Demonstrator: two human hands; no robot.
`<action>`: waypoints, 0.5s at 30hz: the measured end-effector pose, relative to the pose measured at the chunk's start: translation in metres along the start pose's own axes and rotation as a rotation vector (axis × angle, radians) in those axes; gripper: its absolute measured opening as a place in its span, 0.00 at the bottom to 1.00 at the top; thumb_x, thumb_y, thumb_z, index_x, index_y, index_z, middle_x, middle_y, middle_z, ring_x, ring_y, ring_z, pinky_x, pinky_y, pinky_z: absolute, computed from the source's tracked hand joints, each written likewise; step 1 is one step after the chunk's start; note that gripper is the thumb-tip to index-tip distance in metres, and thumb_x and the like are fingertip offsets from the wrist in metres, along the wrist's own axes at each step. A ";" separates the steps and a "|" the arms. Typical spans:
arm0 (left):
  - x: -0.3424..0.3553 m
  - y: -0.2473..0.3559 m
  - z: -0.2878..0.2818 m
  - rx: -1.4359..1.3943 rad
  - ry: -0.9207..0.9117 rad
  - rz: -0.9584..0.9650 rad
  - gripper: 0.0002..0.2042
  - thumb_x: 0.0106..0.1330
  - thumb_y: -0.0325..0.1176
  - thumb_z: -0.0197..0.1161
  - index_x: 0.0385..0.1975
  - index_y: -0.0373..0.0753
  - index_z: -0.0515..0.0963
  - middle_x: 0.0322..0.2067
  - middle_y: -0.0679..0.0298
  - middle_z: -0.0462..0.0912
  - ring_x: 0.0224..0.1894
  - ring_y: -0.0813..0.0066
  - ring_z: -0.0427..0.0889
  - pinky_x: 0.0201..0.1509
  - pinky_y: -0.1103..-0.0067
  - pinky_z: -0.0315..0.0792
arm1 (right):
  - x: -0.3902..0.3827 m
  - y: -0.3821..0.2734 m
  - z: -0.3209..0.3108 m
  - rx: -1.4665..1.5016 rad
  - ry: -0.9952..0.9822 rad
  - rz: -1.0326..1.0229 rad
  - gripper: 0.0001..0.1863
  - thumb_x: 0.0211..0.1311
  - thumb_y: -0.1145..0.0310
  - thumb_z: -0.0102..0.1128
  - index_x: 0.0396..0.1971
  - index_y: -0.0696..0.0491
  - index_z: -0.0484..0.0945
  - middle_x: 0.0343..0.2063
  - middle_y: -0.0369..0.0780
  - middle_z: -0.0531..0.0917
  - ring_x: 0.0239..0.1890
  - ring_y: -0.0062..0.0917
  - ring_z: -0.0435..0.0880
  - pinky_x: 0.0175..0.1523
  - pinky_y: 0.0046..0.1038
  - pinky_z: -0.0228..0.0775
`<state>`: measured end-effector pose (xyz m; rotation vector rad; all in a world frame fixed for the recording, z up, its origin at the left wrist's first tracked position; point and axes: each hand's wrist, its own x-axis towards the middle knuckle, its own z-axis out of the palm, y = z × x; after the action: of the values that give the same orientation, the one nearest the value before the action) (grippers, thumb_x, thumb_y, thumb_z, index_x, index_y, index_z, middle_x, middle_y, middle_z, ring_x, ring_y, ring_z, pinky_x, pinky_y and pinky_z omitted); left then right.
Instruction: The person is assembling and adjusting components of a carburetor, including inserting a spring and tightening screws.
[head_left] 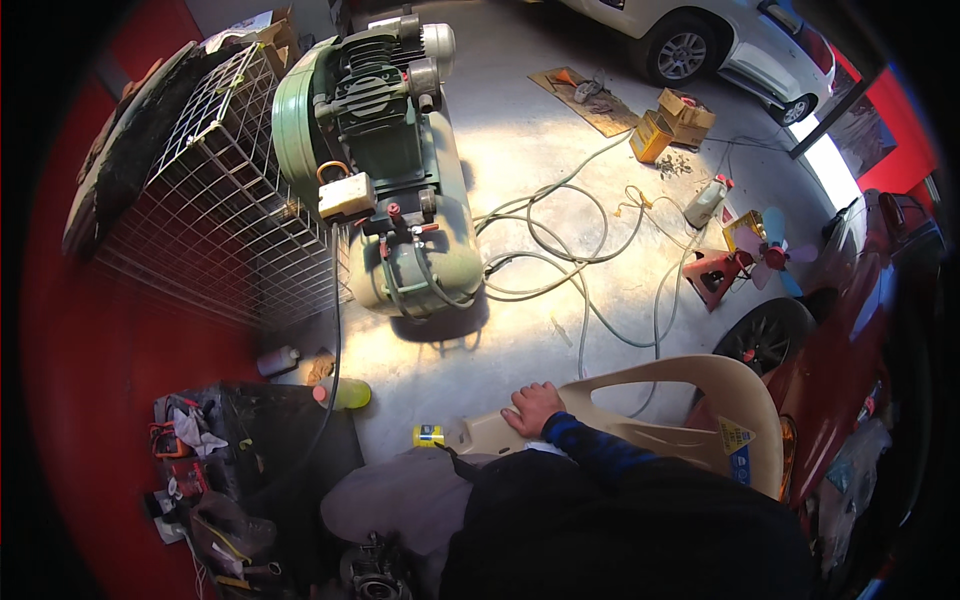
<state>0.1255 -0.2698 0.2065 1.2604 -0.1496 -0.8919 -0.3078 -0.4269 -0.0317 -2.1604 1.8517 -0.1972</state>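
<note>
Now the right hand (532, 407) rests open, palm down, on the beige plastic chair's (690, 400) armrest; the left hand is out of sight.

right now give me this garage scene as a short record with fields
place: garage with a concrete floor and red walls
hand in view: one hand, palm down on the armrest of a beige plastic chair; dark blue sleeve; which hand it is cannot be told
other hand: not in view
ahead: green air compressor with hoses looped across the floor
left: wire cage
right: red jack stand, red car wheel
far: white car
near chair: small yellow can
</note>
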 end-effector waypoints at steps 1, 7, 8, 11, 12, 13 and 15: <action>-0.004 0.002 -0.004 -0.003 0.021 0.008 0.30 0.69 0.44 0.64 0.66 0.31 0.71 0.64 0.50 0.77 0.66 0.50 0.75 0.72 0.56 0.67 | -0.002 0.001 0.002 -0.014 0.017 0.016 0.22 0.66 0.44 0.55 0.30 0.50 0.82 0.31 0.42 0.84 0.39 0.38 0.82 0.47 0.43 0.66; -0.024 0.017 -0.024 -0.061 0.106 0.027 0.31 0.68 0.44 0.66 0.66 0.32 0.71 0.64 0.52 0.77 0.65 0.52 0.76 0.72 0.58 0.66 | 0.000 -0.004 -0.001 -0.028 0.034 -0.016 0.20 0.65 0.47 0.56 0.31 0.50 0.81 0.31 0.43 0.83 0.38 0.40 0.80 0.48 0.45 0.64; -0.024 0.017 -0.026 -0.077 0.095 0.007 0.31 0.68 0.44 0.67 0.67 0.32 0.72 0.64 0.53 0.77 0.64 0.53 0.76 0.72 0.60 0.66 | -0.002 -0.003 0.000 -0.033 0.024 -0.048 0.20 0.65 0.47 0.56 0.31 0.50 0.81 0.31 0.43 0.83 0.38 0.40 0.80 0.48 0.45 0.64; -0.014 0.006 -0.068 -0.212 0.007 0.035 0.28 0.73 0.43 0.59 0.68 0.34 0.69 0.64 0.53 0.76 0.64 0.55 0.75 0.71 0.60 0.67 | 0.000 -0.013 -0.011 -0.065 0.009 -0.080 0.19 0.65 0.49 0.55 0.31 0.51 0.80 0.31 0.43 0.83 0.39 0.41 0.80 0.48 0.46 0.65; -0.016 -0.001 -0.093 -0.255 -0.144 0.054 0.27 0.81 0.46 0.47 0.73 0.36 0.63 0.65 0.53 0.74 0.67 0.56 0.73 0.73 0.59 0.65 | 0.003 -0.019 -0.016 -0.064 -0.005 -0.121 0.19 0.65 0.49 0.55 0.31 0.51 0.80 0.31 0.43 0.83 0.39 0.41 0.80 0.48 0.46 0.65; -0.019 0.000 -0.087 -0.286 -0.085 0.061 0.26 0.81 0.44 0.46 0.73 0.35 0.63 0.65 0.52 0.75 0.67 0.57 0.73 0.72 0.61 0.66 | 0.003 -0.018 -0.022 -0.080 -0.049 -0.139 0.18 0.65 0.50 0.55 0.31 0.50 0.80 0.31 0.43 0.83 0.40 0.42 0.80 0.48 0.47 0.65; -0.023 0.002 -0.091 -0.292 -0.066 0.097 0.26 0.81 0.44 0.46 0.72 0.34 0.63 0.65 0.52 0.75 0.67 0.57 0.73 0.72 0.62 0.66 | 0.008 -0.022 -0.008 -0.073 -0.052 0.036 0.18 0.65 0.50 0.55 0.31 0.50 0.80 0.31 0.43 0.83 0.40 0.43 0.81 0.47 0.48 0.65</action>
<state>0.1614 -0.1862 0.1853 0.9457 -0.1268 -0.8382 -0.2878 -0.4330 -0.0175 -2.1571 1.8947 -0.0661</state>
